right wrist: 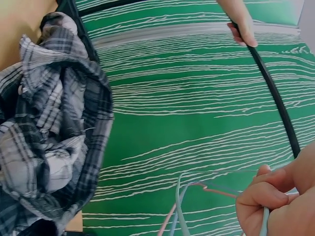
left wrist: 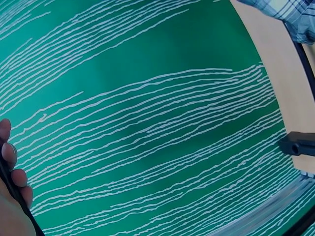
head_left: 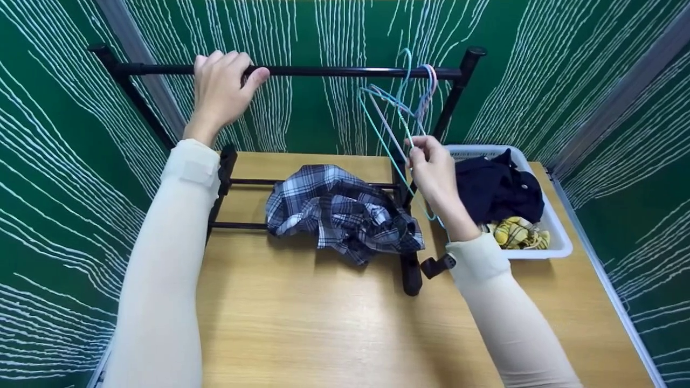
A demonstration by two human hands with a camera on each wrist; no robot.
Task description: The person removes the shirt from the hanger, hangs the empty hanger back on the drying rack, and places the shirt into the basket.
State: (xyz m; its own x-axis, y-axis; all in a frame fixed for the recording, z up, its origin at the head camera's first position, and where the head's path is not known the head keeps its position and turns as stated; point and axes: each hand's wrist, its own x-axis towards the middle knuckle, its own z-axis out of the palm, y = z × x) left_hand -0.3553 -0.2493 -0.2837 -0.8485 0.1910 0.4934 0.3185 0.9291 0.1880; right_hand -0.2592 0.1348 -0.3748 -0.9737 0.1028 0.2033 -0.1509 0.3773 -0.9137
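Note:
My left hand (head_left: 221, 89) grips the black rail (head_left: 334, 71) of a clothes rack, left of its middle. At the rail's right end, my right hand (head_left: 434, 170) pinches the side of a teal hanger (head_left: 408, 64), whose hook rises above the rail. Pink and blue hangers (head_left: 431, 81) hang close beside it and overlap it. In the right wrist view, curled fingers (right wrist: 263, 196) hold the teal hanger (right wrist: 180, 206). A crumpled plaid shirt (head_left: 345, 210) lies under the rail, across the rack's lower bars; it also appears in the right wrist view.
A white basket (head_left: 563, 245) stands right of the rack, holding a dark navy garment (head_left: 496, 188) and a yellow patterned cloth (head_left: 517, 234). The rack's black foot (head_left: 411, 277) reaches forward on the wooden table (head_left: 302, 323). Green walls with white lines surround the table.

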